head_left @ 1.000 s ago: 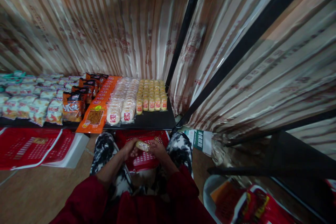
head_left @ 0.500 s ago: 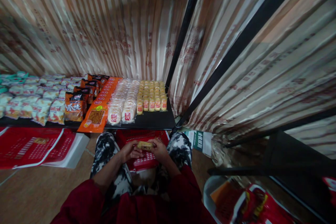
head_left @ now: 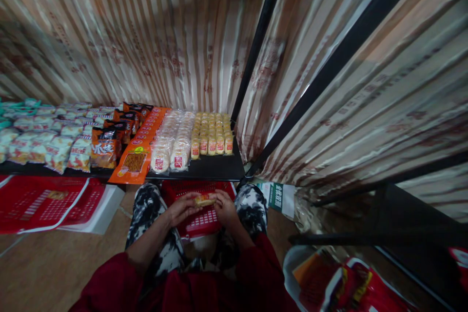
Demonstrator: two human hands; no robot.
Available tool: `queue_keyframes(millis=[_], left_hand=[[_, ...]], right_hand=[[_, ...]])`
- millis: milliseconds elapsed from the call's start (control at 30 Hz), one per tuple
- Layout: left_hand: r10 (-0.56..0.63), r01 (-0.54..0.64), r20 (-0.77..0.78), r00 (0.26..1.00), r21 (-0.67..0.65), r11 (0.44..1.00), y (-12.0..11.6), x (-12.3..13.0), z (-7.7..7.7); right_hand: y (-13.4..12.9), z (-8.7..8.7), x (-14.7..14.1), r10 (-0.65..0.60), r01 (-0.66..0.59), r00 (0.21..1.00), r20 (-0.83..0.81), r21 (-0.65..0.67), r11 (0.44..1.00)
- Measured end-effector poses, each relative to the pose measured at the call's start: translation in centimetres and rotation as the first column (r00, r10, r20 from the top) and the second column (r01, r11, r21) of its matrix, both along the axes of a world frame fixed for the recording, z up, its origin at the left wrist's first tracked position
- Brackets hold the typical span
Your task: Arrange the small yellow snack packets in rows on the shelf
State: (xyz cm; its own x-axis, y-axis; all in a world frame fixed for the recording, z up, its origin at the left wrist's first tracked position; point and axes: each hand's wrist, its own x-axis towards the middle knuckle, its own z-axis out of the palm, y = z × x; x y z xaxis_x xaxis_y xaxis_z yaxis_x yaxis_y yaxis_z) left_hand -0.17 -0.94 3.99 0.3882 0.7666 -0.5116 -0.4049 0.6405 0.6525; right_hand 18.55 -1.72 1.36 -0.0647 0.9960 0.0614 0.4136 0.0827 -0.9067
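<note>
Between my two hands is a small yellow snack packet (head_left: 204,200) with a red label, held over a red basket (head_left: 199,226) that sits between my knees. My left hand (head_left: 185,208) grips its left end with the fingers. At the other end, my right hand (head_left: 224,207) pinches it. Ahead on a black shelf (head_left: 215,169) stand rows of similar small yellow packets (head_left: 212,134) with red labels. Beside those lie round white wrapped crackers (head_left: 170,144).
Left along the shelf are a flat orange packet (head_left: 133,161), orange-black bags (head_left: 104,148) and several white bags (head_left: 58,148). Another red basket (head_left: 76,209) holds a yellow packet at lower left. Black shelf posts (head_left: 261,39) and a pleated curtain (head_left: 164,24) stand beyond. Red packages (head_left: 369,287) lie lower right.
The yellow packet has turned in my fingers, so its red label now faces up. Both hands have shifted slightly; the shelf goods look unchanged.
</note>
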Motion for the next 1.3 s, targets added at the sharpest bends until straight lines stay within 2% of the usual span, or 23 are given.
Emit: queue_keyframes(millis=[133,300,567,767,967,1167,1300], left_hand=[[-0.001,0.0,0.023,1.0,0.007,1.0,-0.1,0.1,0.1],[0.021,-0.022,0.027,0.999,0.014,1.0,-0.2,0.3,0.2],[0.017,-0.013,-0.059,0.998,0.069,0.998,0.5,0.2,-0.3],[-0.046,0.073,-0.174,0.984,0.156,0.985,2.0,-0.2,-0.6],[-0.131,0.214,-0.318,0.939,0.241,0.947,3.5,-0.4,0.0],[-0.202,0.326,-0.39,0.898,0.285,0.901,4.6,-0.2,1.0],[-0.217,0.368,-0.416,0.883,0.325,0.871,4.9,-0.1,2.1]], right_hand=[[0.2,-0.4,0.2,-0.045,0.044,0.998,0.033,0.021,0.999],[0.4,-0.9,0.2,-0.043,0.043,0.999,-0.021,0.027,0.999],[0.1,-0.1,0.0,-0.029,0.029,1.0,-0.008,0.033,0.999],[0.2,-0.1,-0.1,0.009,-0.008,1.0,-0.004,0.055,0.998],[0.7,0.8,-0.2,0.001,-0.002,1.0,-0.015,-0.058,0.998],[1.1,2.1,-0.1,0.075,-0.075,0.981,0.18,-0.007,0.997],[1.4,2.7,-0.1,0.128,-0.132,0.96,0.249,-0.003,0.991]])
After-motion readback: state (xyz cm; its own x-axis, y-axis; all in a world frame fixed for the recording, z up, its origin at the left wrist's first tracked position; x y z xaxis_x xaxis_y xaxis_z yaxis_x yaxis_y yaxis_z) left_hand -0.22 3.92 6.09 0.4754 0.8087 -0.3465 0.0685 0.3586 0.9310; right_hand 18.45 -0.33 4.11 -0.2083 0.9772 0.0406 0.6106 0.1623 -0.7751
